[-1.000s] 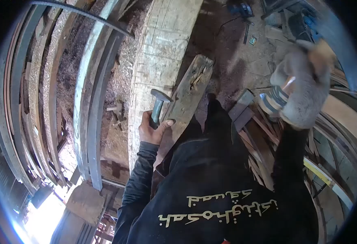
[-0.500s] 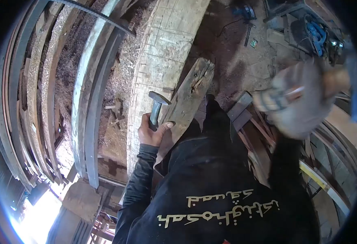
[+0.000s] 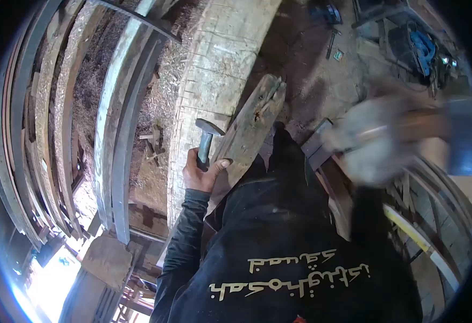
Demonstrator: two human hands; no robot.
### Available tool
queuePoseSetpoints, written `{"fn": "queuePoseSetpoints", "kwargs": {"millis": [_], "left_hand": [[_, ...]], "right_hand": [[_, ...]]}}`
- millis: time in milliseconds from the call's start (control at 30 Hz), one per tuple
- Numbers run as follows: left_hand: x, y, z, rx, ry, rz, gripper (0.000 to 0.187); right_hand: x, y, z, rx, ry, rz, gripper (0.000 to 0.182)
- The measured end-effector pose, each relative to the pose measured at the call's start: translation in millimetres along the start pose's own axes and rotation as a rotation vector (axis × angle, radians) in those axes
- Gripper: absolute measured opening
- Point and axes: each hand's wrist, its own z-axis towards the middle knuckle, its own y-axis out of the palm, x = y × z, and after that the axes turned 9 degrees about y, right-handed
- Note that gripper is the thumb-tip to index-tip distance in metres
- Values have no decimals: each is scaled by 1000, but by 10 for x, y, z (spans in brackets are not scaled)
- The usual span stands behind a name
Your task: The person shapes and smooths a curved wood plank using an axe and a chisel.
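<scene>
My bare left hand [image 3: 202, 175] is wrapped round an upright steel tool with a flat, flared head [image 3: 206, 145]. Its lower end is hidden behind my fingers and the wood. The left thumb rests on the edge of a short, weathered wooden plank [image 3: 252, 118] with a knot near its far end. Out to the right, my gloved right hand [image 3: 368, 140] is smeared by motion. It grips the wooden handle of a hammer [image 3: 462, 137], whose blue-grey head is blurred at the far right, well apart from the steel tool.
A large notched timber [image 3: 220, 59] runs away from me beside the plank. Several long curved beams [image 3: 112, 124] lie on the left, with wood shavings between them. A blue power tool [image 3: 423, 51] sits at the far right. Wood pieces lie near my legs.
My right hand and the hammer have shifted slightly left and toward me, still blurred. My left hand keeps the steel tool in nearly the same place.
</scene>
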Motion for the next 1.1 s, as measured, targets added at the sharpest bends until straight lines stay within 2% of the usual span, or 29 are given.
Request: {"fn": "queuePoseSetpoints", "kwargs": {"millis": [33,67,100,133,167,233,267,300,333,400,433,467,500,533,567,633,667,733,800,867,900,933,967,1000,1100], "left_hand": [[-35,29,59,33,10,-11,76],[-104,70,81,55,42,1,77],[-125,55,-1,32,66,22,77],[-34,20,-8,14,27,20,75],[-104,34,-3,39,47,60,73],[-71,11,-49,56,20,-12,65],[42,-14,-29,48,-14,23,67],[31,-26,-41,51,-24,28,67],[13,0,-39,62,-2,22,68],[5,15,-44,65,6,-17,69],[-15,6,-83,74,-5,-20,69],[-19,-21,-106,60,-14,23,72],[-11,0,-39,63,-6,59,75],[-12,6,-37,63,-9,69,76],[-22,-43,-128,36,0,77,76],[-76,-6,-21,70,16,57,77],[-100,-7,-61,97,41,-13,77],[-46,26,1,114,21,10,71],[-40,13,-74,91,-25,36,64],[-25,22,-61,75,-40,28,70],[-11,-4,-65,72,-37,21,75],[16,-25,-63,59,-54,40,74],[28,10,38,94,-36,31,74],[18,28,41,108,-15,26,74],[-196,12,25,111,47,53,75]], "right_hand": [[520,266,-339,-113,-68,-411,22],[742,481,-503,-436,73,-678,22],[733,549,-476,-714,210,-777,21],[719,510,-291,-716,59,-829,20],[628,479,-111,-605,-170,-893,19],[-22,127,140,-575,165,-998,21],[-447,-44,337,-576,141,-999,21],[-559,-192,414,-330,87,-786,22],[-705,-302,453,-139,109,-405,22],[-620,-276,337,33,39,97,23],[-311,-124,139,82,-21,111,24],[121,74,-131,49,-69,-130,24],[610,350,-435,-131,-82,-513,25],[600,545,-511,-559,173,-717,26],[593,599,-472,-701,203,-743,26],[383,373,-65,-698,142,-770,24],[43,188,57,-627,165,-801,26],[-519,-152,270,-301,55,-614,28],[-859,-382,437,-25,45,-187,29],[-708,-334,345,102,-41,111,31],[-373,-163,137,128,-84,62,31],[88,60,-110,78,-123,-191,32],[563,383,-396,-156,-81,-537,32],[480,644,-405,-784,316,-782,33],[116,363,-14,-773,162,-881,34]]}}
